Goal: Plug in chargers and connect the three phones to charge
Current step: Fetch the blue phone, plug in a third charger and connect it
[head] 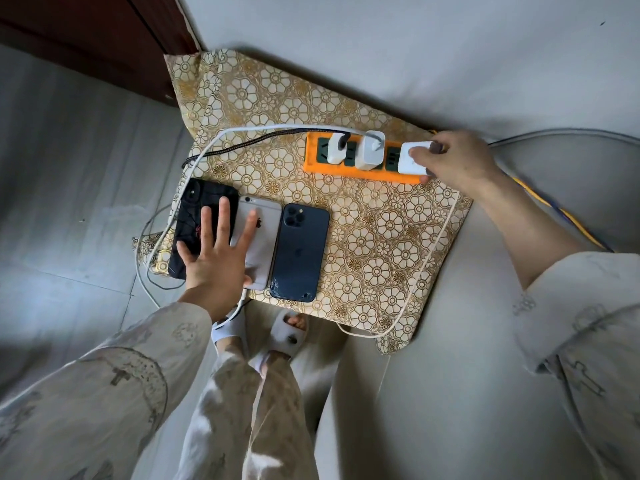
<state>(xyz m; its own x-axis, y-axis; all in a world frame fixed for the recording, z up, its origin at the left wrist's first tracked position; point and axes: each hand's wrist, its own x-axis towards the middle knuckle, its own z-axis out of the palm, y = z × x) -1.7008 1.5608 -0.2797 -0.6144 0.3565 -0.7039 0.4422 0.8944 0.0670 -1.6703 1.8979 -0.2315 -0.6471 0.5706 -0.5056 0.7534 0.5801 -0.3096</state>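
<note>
well, the surface is a gold floral cloth (363,237) spread over a pale cushioned seat (467,393), with a plain pale wall beyond the cloth, grey floor tiles to the cloth's left and a dark wooden panel (86,39) past its far left corner. an orange power strip (313,157) lies along the far edge of the cloth. two white chargers (371,150) stand plugged in the strip, and the right hand (457,159) has its grip narrow, thumb and fingers pinching a third white charger (414,157) at the strip's right end; whether its pins are fully seated cannot be told. three phones lie face down, side by side and touching, on the near left part of the cloth: a black phone (204,202), a silver phone (263,258) and a dark blue phone (299,251) with a cracked lower corner. the left hand (214,258) lies wide and flat, fingers spread across the black and silver phones. a white cable (277,127) and a dark braided cable (249,144) run from the strip toward the phones; their ends are hidden by the hand and the cloth's edge. another cord loops off the cloth's left edge onto the floor. slippered feet (287,332) show below the cloth's near edge, partly covered by patterned sleeves.
</note>
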